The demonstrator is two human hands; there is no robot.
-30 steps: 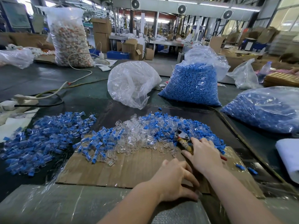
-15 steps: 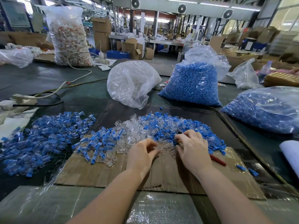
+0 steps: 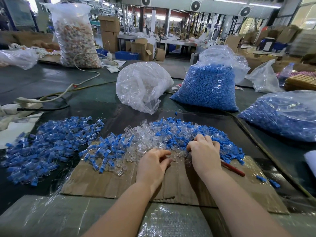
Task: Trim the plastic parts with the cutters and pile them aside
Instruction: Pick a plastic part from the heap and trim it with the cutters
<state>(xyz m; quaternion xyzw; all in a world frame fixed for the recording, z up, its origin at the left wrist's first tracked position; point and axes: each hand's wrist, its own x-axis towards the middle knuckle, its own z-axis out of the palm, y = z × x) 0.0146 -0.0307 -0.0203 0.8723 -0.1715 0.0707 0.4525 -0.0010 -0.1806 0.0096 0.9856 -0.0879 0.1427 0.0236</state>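
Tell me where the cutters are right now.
In the head view, the cutters' red handle pokes out from under the right hand, lying on the cardboard sheet at the near right edge of the mixed parts pile.

Parts heap (image 3: 171, 134) on cardboard (image 3: 106, 183); second pile (image 3: 51, 144) lies left.
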